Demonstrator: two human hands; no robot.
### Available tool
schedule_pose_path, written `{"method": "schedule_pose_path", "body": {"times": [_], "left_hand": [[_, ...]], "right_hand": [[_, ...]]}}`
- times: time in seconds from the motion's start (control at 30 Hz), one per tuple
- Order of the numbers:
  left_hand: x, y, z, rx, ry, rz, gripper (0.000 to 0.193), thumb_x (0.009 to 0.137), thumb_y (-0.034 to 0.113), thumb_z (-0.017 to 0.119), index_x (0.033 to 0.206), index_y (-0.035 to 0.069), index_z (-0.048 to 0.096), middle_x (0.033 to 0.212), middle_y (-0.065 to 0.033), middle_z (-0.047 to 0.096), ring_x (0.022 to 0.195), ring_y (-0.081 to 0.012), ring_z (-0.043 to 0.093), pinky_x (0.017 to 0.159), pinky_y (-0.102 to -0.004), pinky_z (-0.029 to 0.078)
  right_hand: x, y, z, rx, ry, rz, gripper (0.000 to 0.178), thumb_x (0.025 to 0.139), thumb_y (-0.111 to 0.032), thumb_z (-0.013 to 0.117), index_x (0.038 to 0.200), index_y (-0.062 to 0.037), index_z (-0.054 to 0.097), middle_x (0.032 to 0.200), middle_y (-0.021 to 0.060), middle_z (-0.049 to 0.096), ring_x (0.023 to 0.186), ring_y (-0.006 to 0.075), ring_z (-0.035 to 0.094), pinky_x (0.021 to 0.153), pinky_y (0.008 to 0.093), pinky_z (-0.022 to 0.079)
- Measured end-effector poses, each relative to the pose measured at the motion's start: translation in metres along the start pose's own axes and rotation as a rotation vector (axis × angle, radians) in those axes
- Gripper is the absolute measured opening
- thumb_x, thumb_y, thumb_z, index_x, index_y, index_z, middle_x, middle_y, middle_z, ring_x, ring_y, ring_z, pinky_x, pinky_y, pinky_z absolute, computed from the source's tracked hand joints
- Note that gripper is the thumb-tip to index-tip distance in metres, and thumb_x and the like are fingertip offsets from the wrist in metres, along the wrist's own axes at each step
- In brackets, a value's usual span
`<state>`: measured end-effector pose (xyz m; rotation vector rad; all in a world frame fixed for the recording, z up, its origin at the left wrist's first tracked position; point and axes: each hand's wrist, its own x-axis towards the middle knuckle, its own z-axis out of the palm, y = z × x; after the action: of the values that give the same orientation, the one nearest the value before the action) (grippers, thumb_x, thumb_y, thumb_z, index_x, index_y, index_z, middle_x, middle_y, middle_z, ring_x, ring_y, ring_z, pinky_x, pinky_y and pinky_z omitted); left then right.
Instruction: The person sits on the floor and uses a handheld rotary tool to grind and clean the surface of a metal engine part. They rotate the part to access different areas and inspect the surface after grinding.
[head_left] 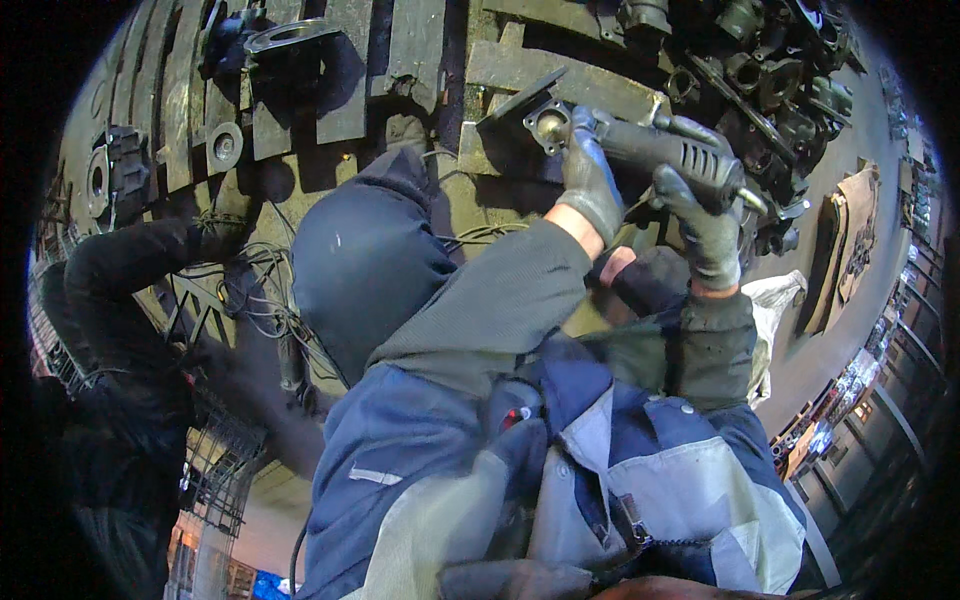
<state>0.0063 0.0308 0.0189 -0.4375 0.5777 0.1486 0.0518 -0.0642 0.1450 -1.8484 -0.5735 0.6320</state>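
Note:
Both my hands wear grey work gloves and hold one long, dark, cylindrical machine part [645, 146] raised above a pallet [415, 50]. It has a flanged end with bolt holes on its left, a row of slots toward its right, and a bright metal stub at the right tip. My left hand [592, 172] closes round the part beside the flange, thumb side up. Around the slotted right end, my right hand [700, 215] has its fingers curled. A flat dark plate [522, 95] lies just beyond the flange; whether it touches the part, I cannot tell.
Dark metal castings [775, 90] lie heaped at the far right. More castings [290, 38] and a metal ring [225, 146] sit on the slats at left. Cables [265, 290] tangle on the floor. Another person's dark-clothed limb [140, 262] is at left. Flattened cardboard [845, 245] lies right.

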Motion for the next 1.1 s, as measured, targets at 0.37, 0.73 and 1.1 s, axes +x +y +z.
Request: {"method": "schedule_pose_path", "body": {"times": [0.37, 0.73, 1.1], "left_hand": [[-0.004, -0.002, 0.006, 0.0, 0.131, 0.069, 0.06, 0.1, 0.061, 0.06, 0.13, 0.009, 0.062, 0.126, -0.0123, 0.07, 0.108, -0.0305, 0.069, 0.102, -0.0464, 0.055], [0.014, -0.004, -0.005, 0.074, 0.125, 0.076, 0.064, 0.096, 0.068, 0.054, 0.129, 0.015, 0.068, 0.125, -0.0122, 0.071, 0.112, -0.0331, 0.067, 0.102, -0.0516, 0.054], [0.012, -0.008, -0.011, 0.031, 0.128, 0.113, 0.06, 0.099, 0.06, 0.06, 0.133, 0.011, 0.063, 0.126, -0.0118, 0.07, 0.112, -0.029, 0.067, 0.102, -0.047, 0.054]], "right_hand": [[0.0, -0.007, -0.001, -0.23, 0.052, -0.128, 0.05, 0.088, -0.007, 0.087, 0.133, -0.0035, 0.067, 0.127, 0.0055, 0.072, 0.11, 0.0157, 0.067, 0.098, 0.0328, 0.056], [-0.006, -0.004, 0.001, -0.176, 0.107, 0.142, 0.038, 0.096, -0.006, 0.075, 0.133, -0.0026, 0.067, 0.127, 0.0071, 0.07, 0.113, 0.0174, 0.065, 0.098, 0.0326, 0.053], [-0.001, -0.005, -0.002, -0.074, 0.025, -0.107, 0.052, 0.089, -0.008, 0.085, 0.136, -0.0021, 0.063, 0.126, 0.0086, 0.072, 0.112, 0.0181, 0.068, 0.103, 0.0343, 0.053]]}}
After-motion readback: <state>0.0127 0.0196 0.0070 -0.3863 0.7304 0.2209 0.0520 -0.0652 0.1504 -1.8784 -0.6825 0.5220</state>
